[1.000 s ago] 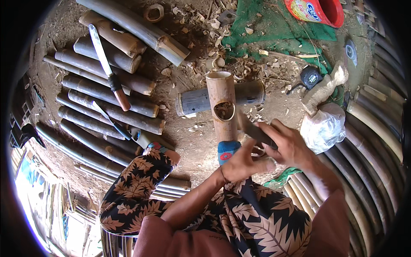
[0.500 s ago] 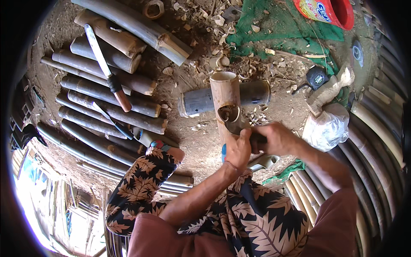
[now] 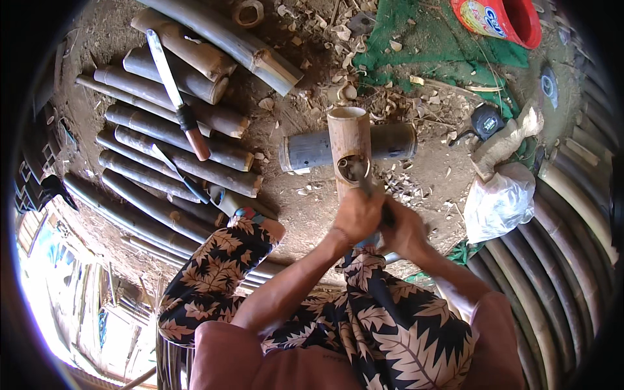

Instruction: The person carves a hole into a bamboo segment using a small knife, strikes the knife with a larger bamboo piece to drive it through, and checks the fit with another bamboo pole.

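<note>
A: Step in hand?
B: Carving, I'd judge: blade work at the side opening (image 3: 351,166) of the pale bamboo tube (image 3: 348,138).

A: Where's the tube?
B: Middle of the scene, lying across a dark bamboo length (image 3: 305,151) on the dirt floor (image 3: 305,227). Hollow mouth faces far; near end hidden behind the hands.

A: Right hand?
B: Right hand (image 3: 404,231), just right of the tube: fingers curled round the dark-handled tool (image 3: 388,216). Tool's front end goes toward the opening; exact contact is blurred.

A: Left?
B: Left hand (image 3: 359,213) is bunched over the tube's near part, just short of the opening. Fingers bent, but can't tell if they grip tube, tool or both.

A: What does the next move call for?
B: My read: tube braced so it can't roll on the crosspiece, short controlled strokes along the rim, left fingers clear of the edge.

A: Nearby?
B: Loose shavings (image 3: 404,185) right of the tube. Long knife (image 3: 165,70) on the bamboo pieces (image 3: 214,153) at left, a smaller knife (image 3: 177,170) nearer. Right side: tape measure (image 3: 487,122), plastic bag (image 3: 499,203). Red bucket (image 3: 520,23) far right, by green netting (image 3: 406,49).
</note>
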Action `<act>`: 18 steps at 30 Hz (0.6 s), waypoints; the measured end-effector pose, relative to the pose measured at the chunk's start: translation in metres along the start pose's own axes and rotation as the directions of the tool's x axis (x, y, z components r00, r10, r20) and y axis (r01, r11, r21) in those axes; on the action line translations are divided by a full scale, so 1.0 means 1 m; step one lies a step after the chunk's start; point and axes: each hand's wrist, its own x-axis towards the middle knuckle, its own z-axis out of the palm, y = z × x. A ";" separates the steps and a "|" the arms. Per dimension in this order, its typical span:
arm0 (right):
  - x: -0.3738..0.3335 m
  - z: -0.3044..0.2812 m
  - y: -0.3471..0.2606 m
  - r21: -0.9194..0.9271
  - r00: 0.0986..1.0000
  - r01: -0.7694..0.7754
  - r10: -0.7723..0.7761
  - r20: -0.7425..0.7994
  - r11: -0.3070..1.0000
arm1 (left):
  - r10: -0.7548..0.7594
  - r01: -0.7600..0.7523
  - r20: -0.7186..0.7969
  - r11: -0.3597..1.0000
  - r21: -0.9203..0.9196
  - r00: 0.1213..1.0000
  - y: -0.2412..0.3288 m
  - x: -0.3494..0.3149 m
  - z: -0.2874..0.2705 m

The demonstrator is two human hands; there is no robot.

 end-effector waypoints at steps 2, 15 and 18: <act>0.019 -0.030 0.009 -0.317 0.936 0.238 -0.304 -0.179 0.918 | -0.280 0.292 0.094 0.848 -0.442 0.955 0.024 0.018 0.003; 0.110 -0.069 -0.128 -0.757 0.699 0.636 -0.305 0.646 -0.147 | -0.134 0.049 0.158 -0.591 -0.805 0.978 0.040 0.001 0.004; 0.076 -0.080 -0.087 -0.740 0.800 0.600 -0.216 0.560 0.304 | -0.142 0.279 0.276 0.004 -0.960 0.951 0.031 -0.028 0.021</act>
